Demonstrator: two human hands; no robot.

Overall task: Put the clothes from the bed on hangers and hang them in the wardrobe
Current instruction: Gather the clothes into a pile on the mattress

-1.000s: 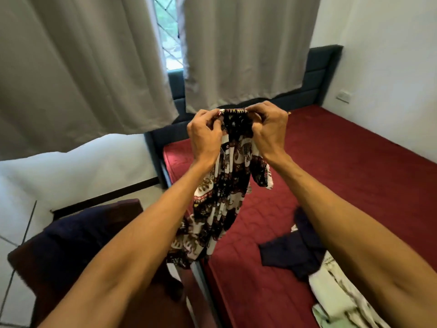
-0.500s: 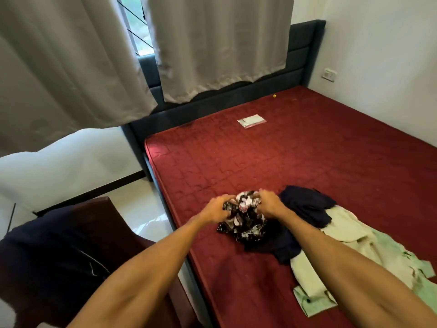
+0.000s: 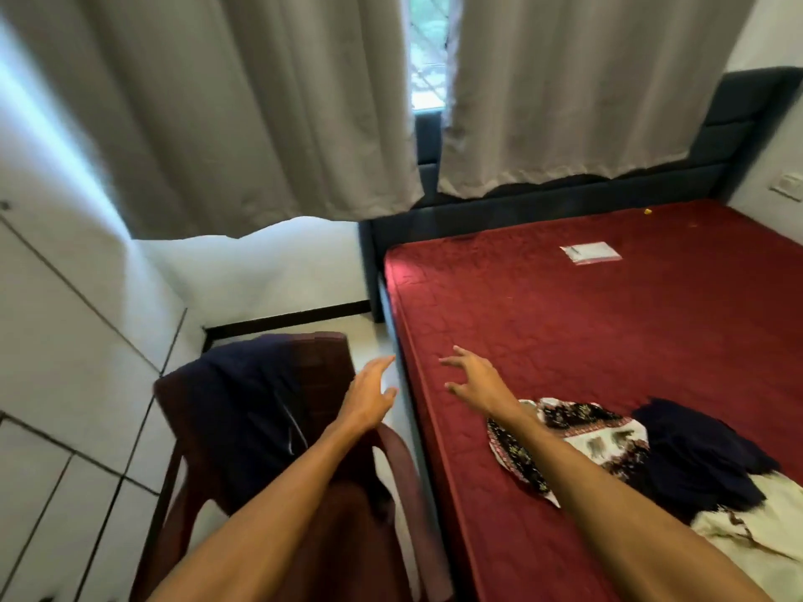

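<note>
A black, white and red patterned garment (image 3: 578,436) lies crumpled on the red bed (image 3: 565,323), partly under my right forearm. Beside it to the right are a dark navy garment (image 3: 691,454) and a cream garment (image 3: 751,527). My right hand (image 3: 473,375) hovers over the bed's left edge with its fingers spread, holding nothing. My left hand (image 3: 369,393) is held flat over the gap between bed and chair, empty too. No hanger or wardrobe is in view.
A dark red plastic chair (image 3: 330,371) stands left of the bed with a navy garment (image 3: 243,410) draped over its back. Grey curtains (image 3: 260,106) hang over the window. A small clear packet (image 3: 591,252) lies near the dark headboard (image 3: 543,210).
Both hands held the patterned garment up, lowered it onto the bed, then let go of it. They now reach left toward the chair, and the view has swung left.
</note>
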